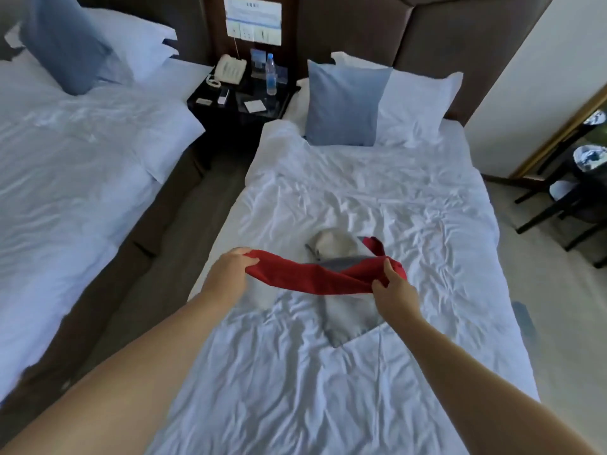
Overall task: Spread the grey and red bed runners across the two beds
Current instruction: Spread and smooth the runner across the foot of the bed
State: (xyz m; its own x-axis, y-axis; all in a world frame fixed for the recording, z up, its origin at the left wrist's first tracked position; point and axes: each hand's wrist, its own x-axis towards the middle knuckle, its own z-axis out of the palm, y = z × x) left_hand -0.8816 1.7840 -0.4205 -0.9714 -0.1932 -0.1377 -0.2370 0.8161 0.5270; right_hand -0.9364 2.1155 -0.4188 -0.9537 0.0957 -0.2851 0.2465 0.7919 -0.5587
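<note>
Two beds stand side by side, the left bed [65, 178] across an aisle from the right bed [361, 372]. Between their heads sits a nightstand [203, 101] carrying a phone [230, 68] and bottle [270, 74]. A runner [315, 280] lies mid-right-bed.

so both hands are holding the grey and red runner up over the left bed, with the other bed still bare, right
Not quite: the head view shows the left hand and right hand holding the grey and red runner over the right bed. The left bed is the bare one.
</note>
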